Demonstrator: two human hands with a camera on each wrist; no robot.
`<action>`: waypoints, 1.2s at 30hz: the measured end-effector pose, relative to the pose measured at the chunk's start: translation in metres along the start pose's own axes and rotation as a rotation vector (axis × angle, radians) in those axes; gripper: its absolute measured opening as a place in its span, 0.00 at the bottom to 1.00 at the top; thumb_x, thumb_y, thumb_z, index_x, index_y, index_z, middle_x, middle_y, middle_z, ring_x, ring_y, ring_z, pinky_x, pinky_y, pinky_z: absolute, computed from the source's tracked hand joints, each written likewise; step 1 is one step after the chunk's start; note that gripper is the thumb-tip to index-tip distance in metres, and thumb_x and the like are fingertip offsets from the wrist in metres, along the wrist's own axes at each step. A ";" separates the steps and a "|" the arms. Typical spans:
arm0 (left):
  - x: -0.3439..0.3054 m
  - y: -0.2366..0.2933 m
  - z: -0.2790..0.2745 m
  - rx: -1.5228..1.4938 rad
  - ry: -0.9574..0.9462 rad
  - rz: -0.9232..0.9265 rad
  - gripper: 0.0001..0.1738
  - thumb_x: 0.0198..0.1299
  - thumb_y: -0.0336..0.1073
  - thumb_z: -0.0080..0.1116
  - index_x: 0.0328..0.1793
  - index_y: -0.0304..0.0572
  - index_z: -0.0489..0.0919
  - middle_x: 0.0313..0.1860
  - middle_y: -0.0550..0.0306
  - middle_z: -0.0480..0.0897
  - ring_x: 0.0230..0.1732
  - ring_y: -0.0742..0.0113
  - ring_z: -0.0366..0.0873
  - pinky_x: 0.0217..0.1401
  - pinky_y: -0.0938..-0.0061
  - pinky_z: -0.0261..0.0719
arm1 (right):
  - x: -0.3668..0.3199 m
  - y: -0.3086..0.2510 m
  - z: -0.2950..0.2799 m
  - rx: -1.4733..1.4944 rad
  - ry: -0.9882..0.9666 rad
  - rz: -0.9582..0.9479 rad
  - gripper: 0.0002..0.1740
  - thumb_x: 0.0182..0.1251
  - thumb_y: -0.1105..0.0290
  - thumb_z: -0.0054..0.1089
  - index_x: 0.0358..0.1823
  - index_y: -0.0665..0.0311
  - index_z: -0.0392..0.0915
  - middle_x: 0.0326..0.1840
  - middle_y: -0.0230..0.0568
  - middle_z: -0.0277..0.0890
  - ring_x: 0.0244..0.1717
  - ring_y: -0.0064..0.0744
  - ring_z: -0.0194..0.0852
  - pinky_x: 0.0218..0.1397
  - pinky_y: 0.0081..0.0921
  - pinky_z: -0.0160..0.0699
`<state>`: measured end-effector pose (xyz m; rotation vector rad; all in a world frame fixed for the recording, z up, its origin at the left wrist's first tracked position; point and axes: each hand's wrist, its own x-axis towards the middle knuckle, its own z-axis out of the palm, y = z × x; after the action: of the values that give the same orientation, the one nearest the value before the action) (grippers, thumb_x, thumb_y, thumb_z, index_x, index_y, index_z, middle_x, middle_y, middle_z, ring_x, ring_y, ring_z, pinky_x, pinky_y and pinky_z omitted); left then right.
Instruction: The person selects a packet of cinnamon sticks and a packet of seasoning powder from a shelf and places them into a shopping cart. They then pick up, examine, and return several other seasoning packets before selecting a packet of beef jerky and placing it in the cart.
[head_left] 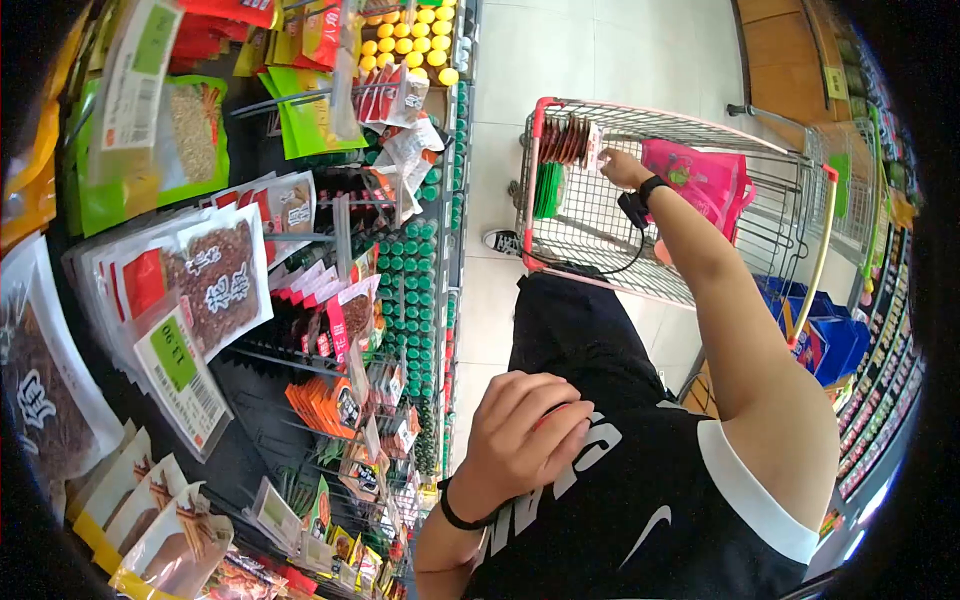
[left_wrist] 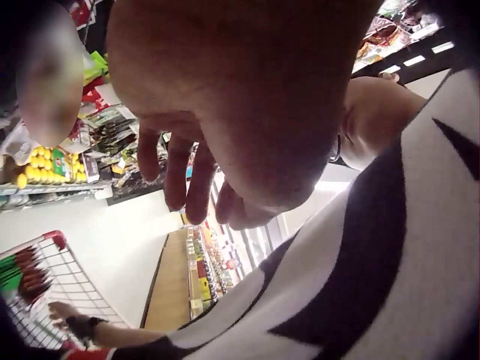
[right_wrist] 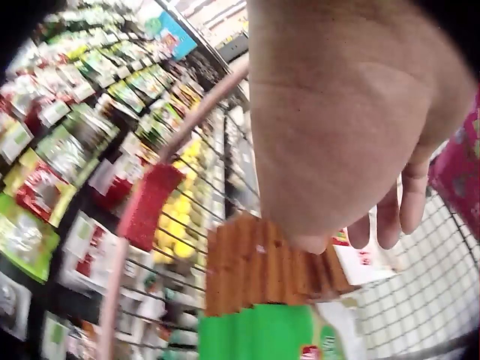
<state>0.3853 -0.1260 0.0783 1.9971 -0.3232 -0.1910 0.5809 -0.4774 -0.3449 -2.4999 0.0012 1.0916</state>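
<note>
My right hand (head_left: 622, 168) reaches into a shopping cart (head_left: 640, 275) beside a row of brown packets (head_left: 565, 140). In the right wrist view its loosely extended fingers (right_wrist: 388, 225) hang right at the white front packet (right_wrist: 365, 262), and the thumb side overlaps the brown packets. Green packets (right_wrist: 255, 330) stand against the brown ones. My left hand (head_left: 525, 430) is held before the chest with its fingers loosely bent. A bit of red shows beneath them in the head view. In the left wrist view the left fingers (left_wrist: 176, 176) hang down with nothing in them.
A pink bag (head_left: 700, 180) lies in the cart. Along the left side, shelves hold hanging spice packets (head_left: 215, 275), green-capped bottles (head_left: 405, 300) and yellow-capped bottles (head_left: 415, 40). Blue packages (head_left: 830, 335) stand at the right, near the cart's handle (head_left: 815, 260). A second cart (head_left: 845, 180) is behind.
</note>
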 end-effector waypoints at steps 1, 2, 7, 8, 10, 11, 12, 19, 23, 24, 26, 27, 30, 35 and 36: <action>0.001 -0.002 0.003 -0.015 -0.033 -0.011 0.10 0.52 0.28 0.71 0.42 0.43 0.85 0.43 0.57 0.84 0.46 0.55 0.82 0.49 0.60 0.77 | 0.006 0.020 0.014 -0.038 0.021 -0.031 0.28 0.63 0.61 0.62 0.64 0.62 0.77 0.50 0.58 0.85 0.56 0.58 0.82 0.63 0.45 0.79; 0.003 -0.004 0.005 -0.029 -0.066 -0.021 0.11 0.51 0.28 0.71 0.42 0.43 0.85 0.43 0.56 0.84 0.46 0.55 0.82 0.50 0.60 0.77 | 0.012 0.039 0.027 -0.074 0.042 -0.062 0.30 0.63 0.63 0.62 0.67 0.61 0.74 0.51 0.58 0.85 0.56 0.58 0.82 0.64 0.46 0.79; 0.004 -0.017 0.012 0.008 -0.130 -0.033 0.14 0.51 0.29 0.72 0.46 0.41 0.84 0.44 0.55 0.84 0.45 0.54 0.82 0.49 0.60 0.76 | 0.013 0.008 0.026 -0.106 0.047 -0.089 0.36 0.63 0.67 0.63 0.75 0.56 0.66 0.62 0.65 0.76 0.65 0.63 0.74 0.70 0.48 0.74; 0.005 -0.018 0.012 0.010 -0.131 -0.042 0.15 0.51 0.29 0.72 0.46 0.41 0.84 0.45 0.55 0.84 0.45 0.54 0.82 0.49 0.60 0.76 | 0.014 0.003 0.027 -0.117 0.035 -0.087 0.35 0.63 0.66 0.62 0.74 0.53 0.67 0.62 0.64 0.75 0.65 0.62 0.74 0.70 0.48 0.74; 0.007 -0.019 0.012 0.019 -0.136 -0.064 0.16 0.52 0.30 0.72 0.48 0.41 0.84 0.45 0.54 0.84 0.45 0.54 0.82 0.50 0.60 0.76 | 0.024 0.002 0.039 -0.193 -0.007 0.014 0.34 0.64 0.64 0.61 0.74 0.51 0.67 0.63 0.63 0.74 0.65 0.62 0.74 0.69 0.48 0.75; 0.008 -0.019 0.011 0.025 -0.139 -0.078 0.16 0.52 0.31 0.72 0.48 0.41 0.84 0.46 0.54 0.84 0.46 0.53 0.82 0.50 0.60 0.76 | 0.030 0.002 0.043 -0.232 -0.026 0.062 0.34 0.65 0.63 0.61 0.74 0.50 0.67 0.63 0.62 0.74 0.65 0.61 0.74 0.69 0.48 0.75; 0.008 -0.020 0.010 0.031 -0.143 -0.093 0.16 0.53 0.31 0.72 0.49 0.41 0.84 0.46 0.54 0.84 0.46 0.53 0.81 0.51 0.60 0.76 | 0.030 -0.002 0.042 -0.251 -0.041 0.072 0.33 0.65 0.62 0.60 0.74 0.50 0.67 0.63 0.61 0.74 0.65 0.61 0.75 0.68 0.49 0.76; -0.009 -0.031 0.008 0.100 -0.169 -0.224 0.17 0.55 0.34 0.71 0.51 0.40 0.84 0.48 0.52 0.84 0.50 0.52 0.81 0.55 0.59 0.76 | 0.025 -0.014 0.037 -0.288 0.023 -0.042 0.31 0.64 0.67 0.57 0.70 0.39 0.70 0.62 0.57 0.74 0.56 0.62 0.81 0.60 0.53 0.82; -0.018 -0.032 0.013 0.080 -0.146 -0.255 0.17 0.56 0.34 0.71 0.52 0.39 0.83 0.48 0.51 0.83 0.50 0.51 0.81 0.55 0.59 0.76 | 0.011 -0.025 0.038 -0.441 -0.075 0.007 0.39 0.65 0.66 0.57 0.79 0.39 0.61 0.66 0.57 0.72 0.60 0.61 0.80 0.60 0.53 0.82; -0.019 -0.033 0.015 0.075 -0.139 -0.261 0.17 0.56 0.34 0.71 0.52 0.39 0.83 0.48 0.51 0.83 0.50 0.51 0.81 0.55 0.59 0.76 | 0.008 -0.032 0.036 -0.476 -0.114 0.030 0.40 0.66 0.64 0.56 0.81 0.41 0.58 0.69 0.57 0.71 0.61 0.60 0.79 0.60 0.52 0.82; -0.023 -0.034 0.020 0.071 -0.121 -0.267 0.18 0.57 0.33 0.70 0.52 0.39 0.83 0.48 0.51 0.83 0.51 0.51 0.81 0.56 0.59 0.76 | 0.013 -0.027 0.046 -0.521 -0.122 0.095 0.36 0.72 0.63 0.51 0.81 0.39 0.56 0.73 0.54 0.69 0.65 0.53 0.79 0.63 0.47 0.82; -0.026 -0.034 0.022 0.073 -0.113 -0.269 0.18 0.57 0.33 0.70 0.53 0.39 0.83 0.49 0.51 0.82 0.51 0.51 0.81 0.56 0.59 0.75 | 0.009 -0.039 0.041 -0.571 -0.151 0.135 0.33 0.74 0.60 0.51 0.80 0.49 0.59 0.73 0.53 0.68 0.65 0.52 0.79 0.62 0.45 0.83; -0.037 -0.031 0.028 0.076 -0.088 -0.283 0.18 0.57 0.33 0.69 0.54 0.39 0.82 0.49 0.51 0.82 0.52 0.51 0.80 0.56 0.59 0.75 | 0.012 -0.039 0.042 -0.556 -0.117 0.138 0.32 0.74 0.57 0.53 0.76 0.61 0.61 0.73 0.52 0.69 0.66 0.52 0.78 0.62 0.44 0.83; -0.064 -0.018 0.040 0.134 -0.055 -0.273 0.18 0.58 0.33 0.69 0.54 0.39 0.82 0.50 0.51 0.82 0.52 0.50 0.80 0.58 0.59 0.75 | 0.011 -0.028 0.033 -0.436 -0.040 0.155 0.23 0.69 0.59 0.57 0.57 0.69 0.81 0.58 0.59 0.83 0.60 0.53 0.83 0.61 0.43 0.85; -0.069 -0.014 0.042 0.151 -0.051 -0.268 0.18 0.58 0.33 0.69 0.54 0.39 0.82 0.50 0.51 0.82 0.53 0.50 0.80 0.58 0.59 0.75 | 0.015 -0.017 0.037 -0.413 0.027 0.134 0.22 0.69 0.59 0.57 0.55 0.69 0.82 0.56 0.59 0.84 0.58 0.55 0.84 0.60 0.43 0.85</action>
<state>0.3098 -0.1352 0.0469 2.1843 -0.1030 -0.3972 0.5677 -0.4455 -0.3719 -2.9169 -0.0553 1.2138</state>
